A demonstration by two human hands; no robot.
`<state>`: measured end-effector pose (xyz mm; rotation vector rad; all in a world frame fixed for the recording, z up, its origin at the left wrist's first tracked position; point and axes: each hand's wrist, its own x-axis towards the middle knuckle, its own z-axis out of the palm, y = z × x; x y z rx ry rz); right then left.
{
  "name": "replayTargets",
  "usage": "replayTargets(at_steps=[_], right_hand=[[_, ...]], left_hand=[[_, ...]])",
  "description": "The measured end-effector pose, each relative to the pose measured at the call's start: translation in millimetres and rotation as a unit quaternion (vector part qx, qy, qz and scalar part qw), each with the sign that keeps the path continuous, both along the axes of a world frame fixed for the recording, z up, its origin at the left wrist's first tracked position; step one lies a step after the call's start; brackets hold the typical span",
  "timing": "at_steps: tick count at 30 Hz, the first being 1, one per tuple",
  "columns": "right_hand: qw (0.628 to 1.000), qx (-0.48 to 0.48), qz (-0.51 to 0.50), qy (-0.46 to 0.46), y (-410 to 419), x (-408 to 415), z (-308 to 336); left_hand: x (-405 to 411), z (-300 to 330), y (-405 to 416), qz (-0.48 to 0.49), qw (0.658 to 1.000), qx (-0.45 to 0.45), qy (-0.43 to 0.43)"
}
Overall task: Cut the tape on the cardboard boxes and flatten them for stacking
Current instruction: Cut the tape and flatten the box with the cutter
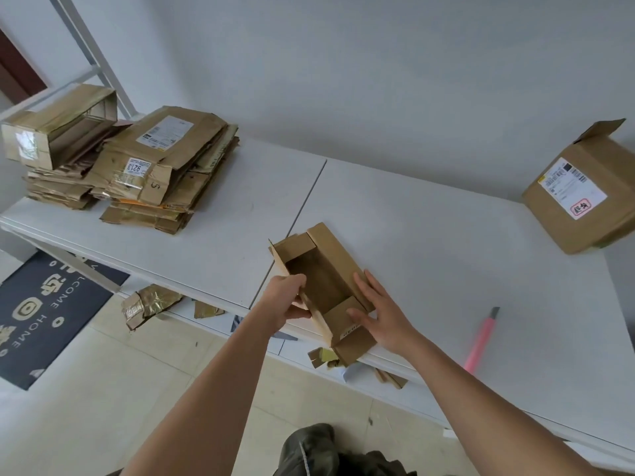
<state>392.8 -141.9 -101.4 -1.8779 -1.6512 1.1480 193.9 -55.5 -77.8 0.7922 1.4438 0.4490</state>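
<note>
Both your hands are on the small open box [323,286], which sits at the near edge of the white table [446,242] right in front of you, its long axis running near to far. Your left hand [287,300] grips the left wall, fingers curled over its rim. Your right hand [379,312] lies flat, fingers spread, against the right wall and near flap.

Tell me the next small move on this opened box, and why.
Probably press the small box flat. Its flaps are open and its inside shows, so the tape looks cut. The left hand grips one long wall, the right hand lies open on the other, and the pink knife lies aside on the table.
</note>
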Motion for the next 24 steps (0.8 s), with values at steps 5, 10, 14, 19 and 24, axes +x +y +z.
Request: replayTargets(at_steps=[5, 10, 14, 19, 24], right_hand=[[0.984, 0.1, -0.118, 0.09, -0.6, -12.5, 4.5], [0.947, 0.241, -0.209, 0.026, 19.9, -7.7, 33.6], [0.912, 0.374, -0.148, -0.075, 39.4, 13.2, 64.8], [0.938, 0.321, -0.114, -0.07, 18.9, 22.7, 49.1], [0.915, 0.304, -0.266, 0.0, -9.9, 21.8, 18.4]], left_hand=[[-31.0, -5.6, -10.5, 0.08, 0.978, -0.02, -0.19], [-19.7, 11.3, -9.2, 0.203, 0.955, -0.004, -0.217], [-11.2, 17.3, 5.8, 0.18, 0.963, 0.175, 0.097], [-4.5, -3.3, 2.6, -0.017, 0.934, 0.299, 0.193], [5.1, -21.2, -8.1, -0.033, 0.932, 0.317, 0.17]])
